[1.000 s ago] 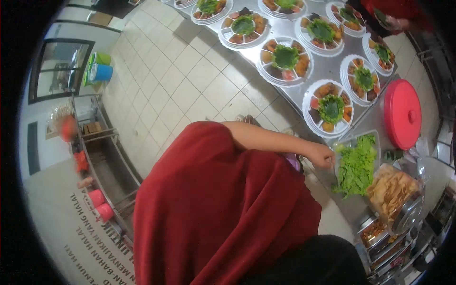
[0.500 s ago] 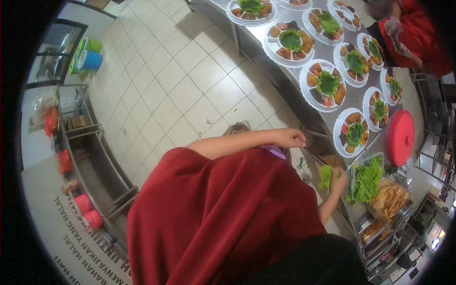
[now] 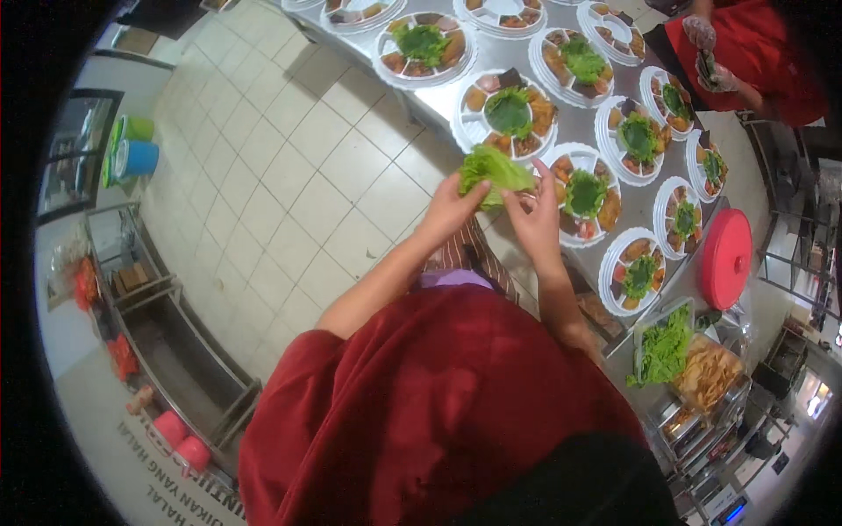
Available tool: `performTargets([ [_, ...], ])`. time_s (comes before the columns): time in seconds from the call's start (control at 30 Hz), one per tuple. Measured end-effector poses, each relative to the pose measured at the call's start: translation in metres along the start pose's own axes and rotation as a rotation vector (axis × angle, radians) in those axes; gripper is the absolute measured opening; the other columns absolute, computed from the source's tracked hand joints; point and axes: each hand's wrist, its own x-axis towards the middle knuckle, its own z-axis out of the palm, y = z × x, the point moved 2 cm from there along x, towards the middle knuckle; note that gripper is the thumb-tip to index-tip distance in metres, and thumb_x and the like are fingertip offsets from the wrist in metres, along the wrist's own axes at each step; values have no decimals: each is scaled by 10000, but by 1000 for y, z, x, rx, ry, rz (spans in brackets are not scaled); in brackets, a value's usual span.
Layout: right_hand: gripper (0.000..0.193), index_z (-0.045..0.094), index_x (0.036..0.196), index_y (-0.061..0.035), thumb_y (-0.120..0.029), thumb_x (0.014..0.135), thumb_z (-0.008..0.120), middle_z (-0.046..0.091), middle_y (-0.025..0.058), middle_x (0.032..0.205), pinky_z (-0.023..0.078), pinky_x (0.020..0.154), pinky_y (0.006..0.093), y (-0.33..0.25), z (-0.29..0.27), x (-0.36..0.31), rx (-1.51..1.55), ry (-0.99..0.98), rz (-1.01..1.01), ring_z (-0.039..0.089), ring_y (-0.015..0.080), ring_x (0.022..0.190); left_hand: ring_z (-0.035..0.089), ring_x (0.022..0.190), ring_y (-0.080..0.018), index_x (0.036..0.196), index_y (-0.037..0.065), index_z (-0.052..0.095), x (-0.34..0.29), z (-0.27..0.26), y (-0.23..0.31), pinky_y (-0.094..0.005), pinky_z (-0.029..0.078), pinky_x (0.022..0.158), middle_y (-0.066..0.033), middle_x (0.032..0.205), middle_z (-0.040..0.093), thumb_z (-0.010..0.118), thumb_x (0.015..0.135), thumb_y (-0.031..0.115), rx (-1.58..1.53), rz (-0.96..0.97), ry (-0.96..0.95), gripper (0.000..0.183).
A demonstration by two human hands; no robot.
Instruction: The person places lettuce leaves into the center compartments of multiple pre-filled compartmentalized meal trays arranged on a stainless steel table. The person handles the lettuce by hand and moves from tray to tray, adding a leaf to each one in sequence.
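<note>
A bright green lettuce leaf [image 3: 496, 170] is stretched between my hands, just off the table's near edge. My left hand [image 3: 454, 207] pinches its lower left part, thumb on top. The fingers of my right hand [image 3: 535, 215] close on the leaf's right edge, the index finger pointing up. Right behind the hands stand white divided plates: one plate [image 3: 465, 131] with fried pieces and a green centre ringed by lettuce, and another plate [image 3: 611, 165] beside my right hand. A clear tub [image 3: 689, 309] of loose lettuce [image 3: 664, 346] stands farther right.
Several more filled plates cover the steel table [image 3: 574, 114]. A red round lid [image 3: 726, 259] leans near the tub, beside a container of flat fried crackers [image 3: 709, 373]. Across the table a gloved co-worker [image 3: 706, 57] in red holds something dark. A metal rack [image 3: 167, 351] stands at left.
My right hand has brought the lettuce leaf from beside the tub leftward to the table's edge. My left hand has come up and now grips it too. The view has shifted.
</note>
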Motion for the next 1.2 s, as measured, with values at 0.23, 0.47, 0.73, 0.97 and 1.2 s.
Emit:
performTargets([
  [0.23, 700, 280, 1334, -120, -58, 747, 658, 530, 95, 1030, 472, 589, 211, -4, -35, 171, 301, -411, 403, 557, 105, 799, 537, 867, -112, 1115, 20, 535, 135, -20, 78, -268, 441, 770, -57, 962, 602, 570, 842, 199, 306, 99, -226, 328],
  [0.47, 429, 537, 1084, -109, -55, 686, 688, 584, 44, 844, 458, 555, 227, 23, -27, 359, -41, -254, 44, 557, 96, 683, 612, 803, -255, 1042, 33, 579, 309, -40, 130, -344, 468, 730, -161, 891, 629, 617, 759, 291, 511, 237, 44, 385],
  [0.73, 364, 546, 972, -63, -85, 644, 702, 585, 88, 862, 473, 642, 336, 73, 13, 473, -745, 202, -408, 586, 216, 734, 609, 748, -315, 989, 54, 602, 435, -48, 150, -395, 478, 665, -156, 768, 621, 612, 679, 181, 846, 551, 328, 335],
  [0.97, 258, 576, 877, -121, -165, 647, 684, 584, 72, 889, 426, 686, 413, 105, 28, 477, -1056, 287, -333, 553, 272, 829, 550, 847, -297, 954, 65, 556, 471, -37, 137, -444, 394, 737, -169, 881, 576, 503, 749, 118, 1172, 481, 237, 218],
  [1.2, 283, 663, 812, -129, -376, 675, 661, 612, 43, 900, 332, 765, 447, 107, 27, 481, -1456, 265, -282, 487, 258, 920, 472, 890, -294, 986, 95, 499, 489, -44, 121, -458, 361, 746, -112, 914, 497, 509, 740, 101, 1246, 697, 598, 247],
])
